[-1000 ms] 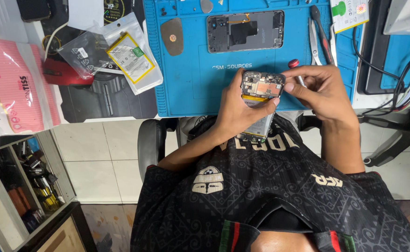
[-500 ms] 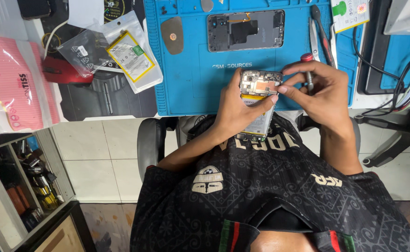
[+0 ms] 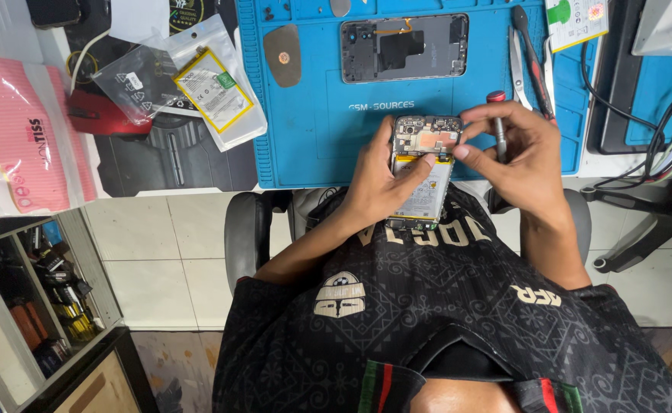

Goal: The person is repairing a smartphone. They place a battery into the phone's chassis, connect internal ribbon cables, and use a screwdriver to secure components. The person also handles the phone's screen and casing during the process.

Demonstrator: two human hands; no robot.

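While my left hand (image 3: 386,180) grips the opened phone (image 3: 422,172) at the counter's near edge, my right hand (image 3: 516,157), closed around the screwdriver (image 3: 497,122) just beside it, should keep fingertip pressure light on the exposed board.

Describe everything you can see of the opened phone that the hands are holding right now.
The opened phone is a slim rectangular handset with its back cover off. Its upper end shows grey metal shields and a copper-coloured patch; below lies a pale battery with a yellow strip. It is held lengthwise over the near edge of the blue mat, above the person's lap. The left hand grips its side, thumb on the battery; the right hand, holding a red-capped screwdriver, touches its upper corner.
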